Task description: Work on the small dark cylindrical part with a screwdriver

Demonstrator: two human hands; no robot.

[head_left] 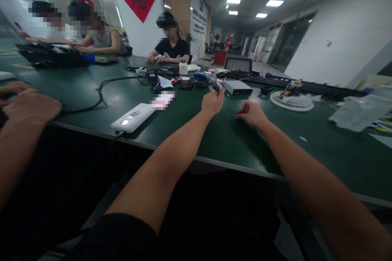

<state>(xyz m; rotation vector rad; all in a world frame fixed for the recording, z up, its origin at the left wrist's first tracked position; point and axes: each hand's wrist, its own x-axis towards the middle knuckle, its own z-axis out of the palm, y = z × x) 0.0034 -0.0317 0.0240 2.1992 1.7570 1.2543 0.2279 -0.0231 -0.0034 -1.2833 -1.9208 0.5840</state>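
hands apart: left hand (pixel 213 102) pinches a small connector (pixel 217 86), right hand (pixel 252 114) curls apparently empty.

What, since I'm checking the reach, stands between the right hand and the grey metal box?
Nothing visible does: only green tabletop lies between the right hand and the grey metal box. The left hand, holding a small item, is beside that path.

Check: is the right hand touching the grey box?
Apart. The head view shows green tabletop between the right hand and the grey box.
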